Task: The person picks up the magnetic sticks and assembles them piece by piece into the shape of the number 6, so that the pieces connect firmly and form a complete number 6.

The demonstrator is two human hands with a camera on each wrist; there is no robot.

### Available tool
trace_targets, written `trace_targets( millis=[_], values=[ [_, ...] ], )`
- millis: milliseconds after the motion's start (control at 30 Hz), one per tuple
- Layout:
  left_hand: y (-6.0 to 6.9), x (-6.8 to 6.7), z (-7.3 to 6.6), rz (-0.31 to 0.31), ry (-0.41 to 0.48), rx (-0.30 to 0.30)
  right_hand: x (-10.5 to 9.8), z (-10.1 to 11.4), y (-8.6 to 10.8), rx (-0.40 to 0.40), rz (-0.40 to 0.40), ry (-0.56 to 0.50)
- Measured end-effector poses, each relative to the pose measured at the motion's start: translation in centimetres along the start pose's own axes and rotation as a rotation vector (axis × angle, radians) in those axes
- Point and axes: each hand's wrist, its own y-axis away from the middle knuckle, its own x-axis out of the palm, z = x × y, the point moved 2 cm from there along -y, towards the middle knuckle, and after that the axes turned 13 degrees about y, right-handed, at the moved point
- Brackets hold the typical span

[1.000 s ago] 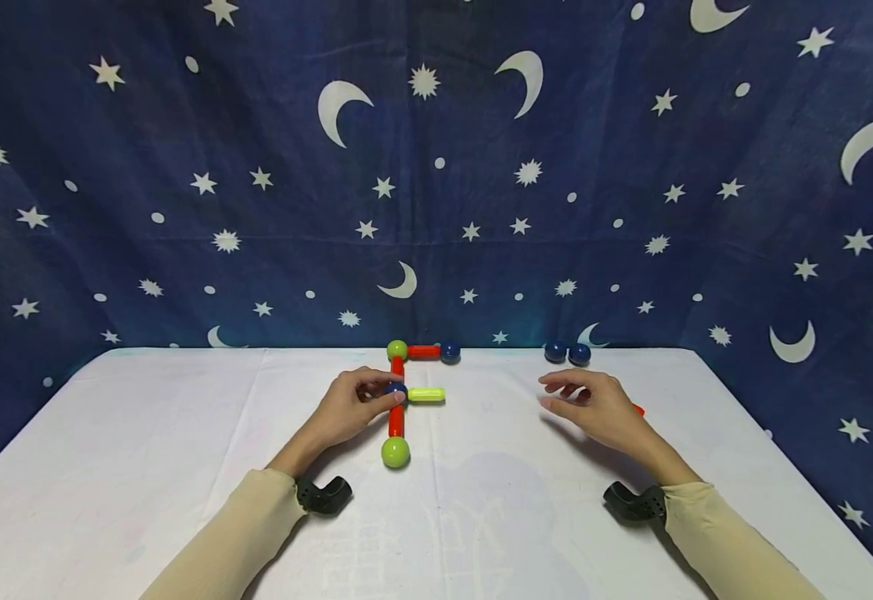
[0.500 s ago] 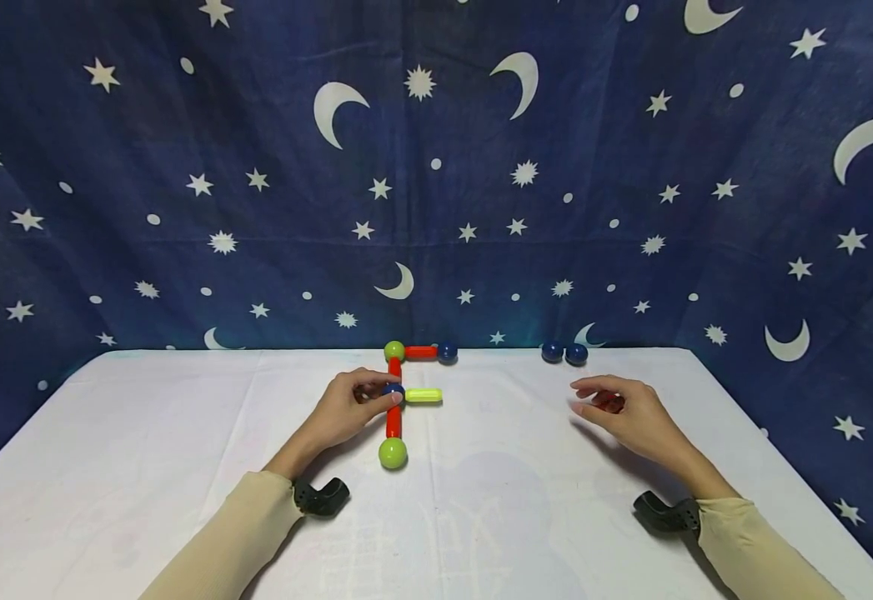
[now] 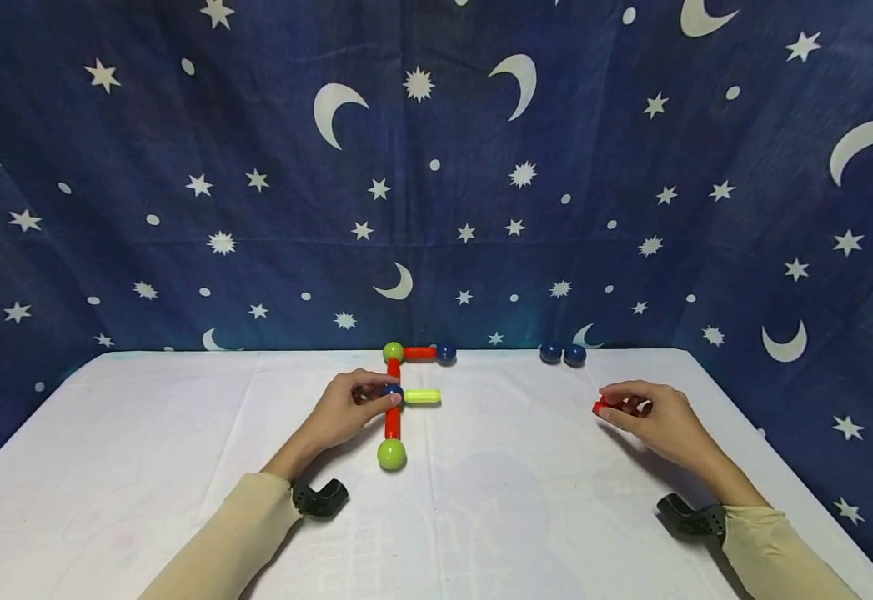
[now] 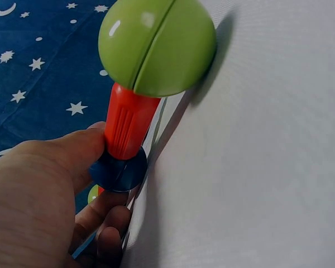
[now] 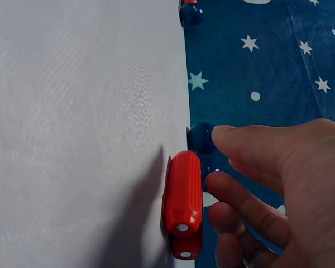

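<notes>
rods (image 5: 183,195) seem beside right hand (image 3: 654,418), left hand (image 3: 343,407) pinching blue ball (image 4: 118,174)

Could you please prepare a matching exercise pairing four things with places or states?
1. Short yellow-green rod
2. Glossy green ball nearest the camera
3. Left hand
4. Right hand

A. Furthest right, near two close-set red rods
B. Pinching a glossy dark blue ball
C. At a grooved red rod's near end
D. Just right of the held ball

Pairs: 1-D; 2-C; 3-B; 4-A

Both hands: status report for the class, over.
Left hand pinching blue joining ball. Right hand at two loose red rods, no grip seen. No obstruction visible.
</notes>
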Motion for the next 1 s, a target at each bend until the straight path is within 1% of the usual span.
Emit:
trace_targets(
  millis=[233, 467, 633, 833, 1000],
  values=[
    [-0.01, 0.05, -0.15, 0.000, 0.004, 0.007, -0.02, -0.05, 0.04, 0.007, 0.029, 0.022],
    [0.02, 0.08, -0.01, -0.005, 0.001, -0.002, 0.17, -0.26, -0.02, -0.007, 0.011, 0.054],
    [0.03, 0.07, 0.01, -0.005, 0.009, 0.001, 0.25, -0.30, -0.04, -0.006, 0.013, 0.068],
    [-0.02, 0.09, 0.10, -0.001, 0.001, 0.009, 0.41, -0.14, 0.05, 0.015, 0.052, 0.074],
    [-0.08, 0.06, 0.20, -0.001, -0.004, 0.008, 0.51, 0.04, 0.04, 0.012, 0.077, 0.098]
  ],
)
